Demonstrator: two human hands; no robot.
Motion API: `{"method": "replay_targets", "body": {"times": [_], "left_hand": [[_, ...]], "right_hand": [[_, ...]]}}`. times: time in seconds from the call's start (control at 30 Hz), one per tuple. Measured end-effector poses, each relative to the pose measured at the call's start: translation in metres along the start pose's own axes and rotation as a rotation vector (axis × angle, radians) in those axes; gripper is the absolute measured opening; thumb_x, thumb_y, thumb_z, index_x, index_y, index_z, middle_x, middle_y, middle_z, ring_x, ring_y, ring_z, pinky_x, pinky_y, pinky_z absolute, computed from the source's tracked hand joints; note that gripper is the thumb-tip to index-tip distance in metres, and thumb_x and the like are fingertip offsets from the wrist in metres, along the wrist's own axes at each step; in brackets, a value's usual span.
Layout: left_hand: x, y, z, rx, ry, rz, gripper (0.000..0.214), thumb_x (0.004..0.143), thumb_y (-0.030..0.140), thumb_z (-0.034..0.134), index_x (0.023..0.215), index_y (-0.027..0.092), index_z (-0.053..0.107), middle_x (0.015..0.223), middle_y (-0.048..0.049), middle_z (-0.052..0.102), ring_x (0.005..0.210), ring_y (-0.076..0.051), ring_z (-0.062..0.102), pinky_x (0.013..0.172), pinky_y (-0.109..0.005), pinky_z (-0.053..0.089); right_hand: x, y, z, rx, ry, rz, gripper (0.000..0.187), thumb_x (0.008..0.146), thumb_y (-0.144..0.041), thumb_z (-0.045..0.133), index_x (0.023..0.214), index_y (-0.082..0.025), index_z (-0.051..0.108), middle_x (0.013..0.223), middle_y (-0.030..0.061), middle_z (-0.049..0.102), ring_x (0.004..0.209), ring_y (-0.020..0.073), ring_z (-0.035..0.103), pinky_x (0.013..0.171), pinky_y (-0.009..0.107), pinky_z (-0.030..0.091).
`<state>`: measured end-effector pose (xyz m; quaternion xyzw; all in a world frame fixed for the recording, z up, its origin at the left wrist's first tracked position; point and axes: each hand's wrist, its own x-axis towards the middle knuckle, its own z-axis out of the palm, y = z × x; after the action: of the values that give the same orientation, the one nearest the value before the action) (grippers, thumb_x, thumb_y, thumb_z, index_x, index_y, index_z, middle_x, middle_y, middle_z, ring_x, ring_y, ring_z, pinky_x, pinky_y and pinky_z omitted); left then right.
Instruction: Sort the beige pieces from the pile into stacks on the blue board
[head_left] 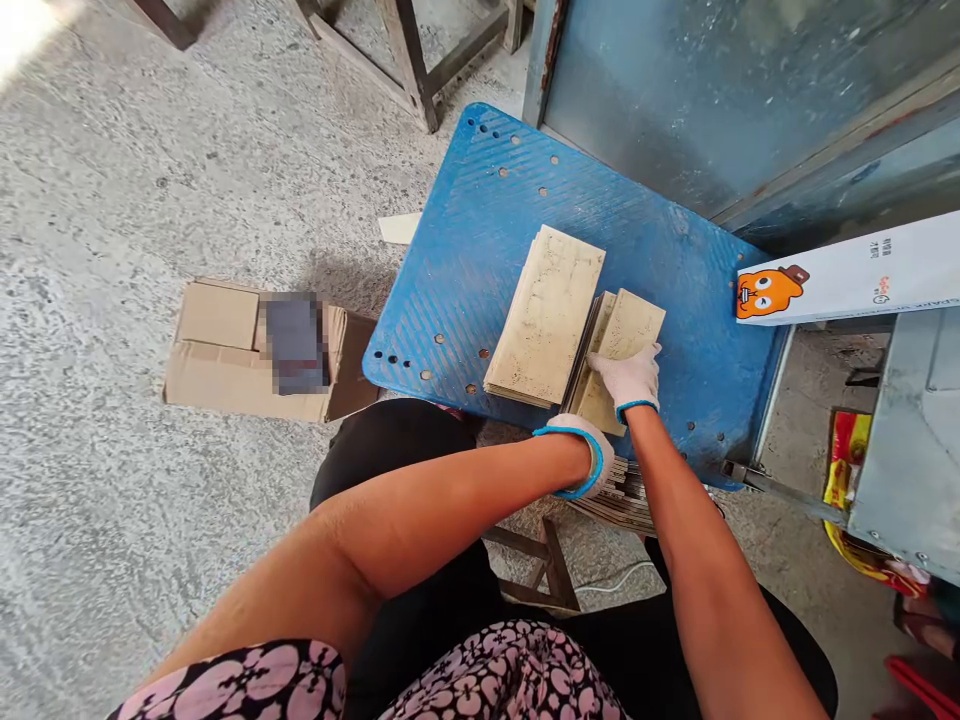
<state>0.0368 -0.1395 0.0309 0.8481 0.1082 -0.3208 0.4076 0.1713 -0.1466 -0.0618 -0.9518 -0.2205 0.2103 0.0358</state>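
On a blue perforated cart deck (480,250) lies a flat stack of beige rectangular sheets (546,315). Right of it a second bundle of beige sheets (626,330) stands tilted on edge. My right hand (630,378), in a white glove with a blue cuff, grips the top of this tilted bundle. My left hand (589,460), gloved the same way, reaches under the deck's near edge. It rests on a fanned pile of thin sheets (626,500) on my lap, its fingers mostly hidden.
A flattened cardboard box (225,350) lies on the concrete floor at left. A metal machine body (750,100) rises behind the cart, with a white carton with an orange cartoon (847,275) at right. Wooden stool legs (412,60) stand at the top.
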Motion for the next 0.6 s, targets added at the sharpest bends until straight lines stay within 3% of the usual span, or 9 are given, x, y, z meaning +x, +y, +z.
{"method": "replay_targets", "body": {"times": [0.1,0.37,0.5,0.6], "left_hand": [[0.000,0.003,0.004,0.070,-0.089,0.032,0.047,0.069,0.017,0.074,0.116,0.011,0.075,0.105,-0.0248,0.074,0.101,-0.041,0.069,0.085,-0.050,0.054],[0.001,0.005,0.007,-0.008,-0.040,-0.012,0.053,0.068,0.015,0.074,0.122,0.015,0.072,0.125,-0.0217,0.069,0.115,-0.045,0.063,0.090,-0.059,0.052],[0.001,0.006,0.005,-0.022,-0.087,-0.042,0.051,0.067,0.013,0.076,0.118,0.016,0.074,0.113,-0.0213,0.073,0.109,-0.043,0.066,0.092,-0.058,0.052],[0.002,0.006,0.007,0.016,-0.131,-0.029,0.049,0.068,0.013,0.075,0.118,0.014,0.074,0.114,-0.0207,0.073,0.108,-0.042,0.066,0.092,-0.058,0.051]], "right_hand": [[0.006,-0.002,0.011,-0.024,-0.007,-0.001,0.128,0.063,-0.062,0.078,0.152,0.006,0.015,0.138,0.0372,0.045,0.126,0.0366,0.052,0.098,0.042,0.044],[0.008,-0.005,0.023,-0.030,-0.012,-0.013,0.123,0.068,-0.060,0.076,0.150,0.009,0.016,0.139,0.0433,0.038,0.125,0.0355,0.052,0.097,0.043,0.041],[0.006,-0.005,0.018,0.004,-0.002,-0.035,0.124,0.066,-0.060,0.077,0.150,0.009,0.018,0.139,0.0409,0.040,0.128,0.0357,0.049,0.100,0.042,0.041],[0.002,-0.002,0.008,0.028,0.003,-0.031,0.122,0.065,-0.062,0.077,0.153,0.002,0.022,0.144,0.0346,0.041,0.131,0.0357,0.048,0.103,0.042,0.042]]}}
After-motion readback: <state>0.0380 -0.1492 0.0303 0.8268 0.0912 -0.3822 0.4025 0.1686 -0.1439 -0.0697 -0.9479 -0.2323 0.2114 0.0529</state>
